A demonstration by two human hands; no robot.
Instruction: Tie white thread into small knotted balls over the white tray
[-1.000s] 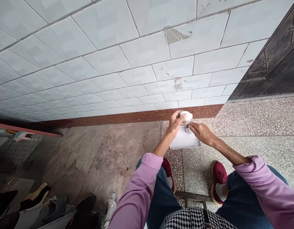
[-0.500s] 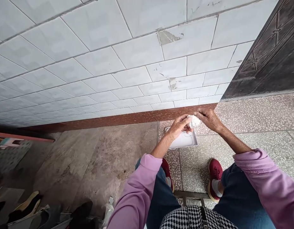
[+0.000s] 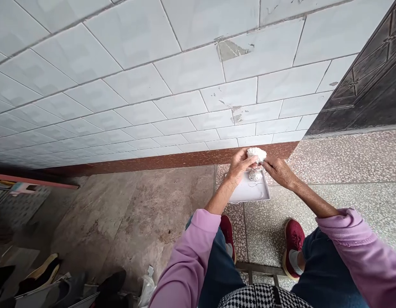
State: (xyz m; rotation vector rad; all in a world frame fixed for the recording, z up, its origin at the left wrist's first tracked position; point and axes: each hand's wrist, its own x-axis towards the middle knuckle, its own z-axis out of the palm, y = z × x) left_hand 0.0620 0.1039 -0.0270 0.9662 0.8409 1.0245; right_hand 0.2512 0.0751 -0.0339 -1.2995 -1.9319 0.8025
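Between my hands is a small white ruffled piece (image 3: pixel 257 153), whose exact kind I cannot make out. My left hand (image 3: pixel 239 166) is closed on its left side, with the thumb lying across the lower edge. The fingers of my right hand (image 3: pixel 280 172) are pinched together at its lower right edge; whether they hold a thread or the piece itself is too small to tell. Below my hands a shallow pale tray (image 3: pixel 249 196) rests on the floor. In it lie a whitish round bundle (image 3: pixel 254 175) and a thin dark strand.
A white tiled wall (image 3: pixel 178 117) with chipped spots rises in front, above a brown skirting (image 3: pixel 172 161). At right stands a dark door (image 3: pixel 371 90). Shoes (image 3: pixel 40 273) and a clear plastic bag (image 3: pixel 147 287) lie at lower left. My red shoes (image 3: pixel 294 239) flank the tray's near side.
The white piece has turned and moved slightly up, now showing a wider ruffled edge. My right hand has dropped to its lower edge. More of the tray and the round bundle shows.
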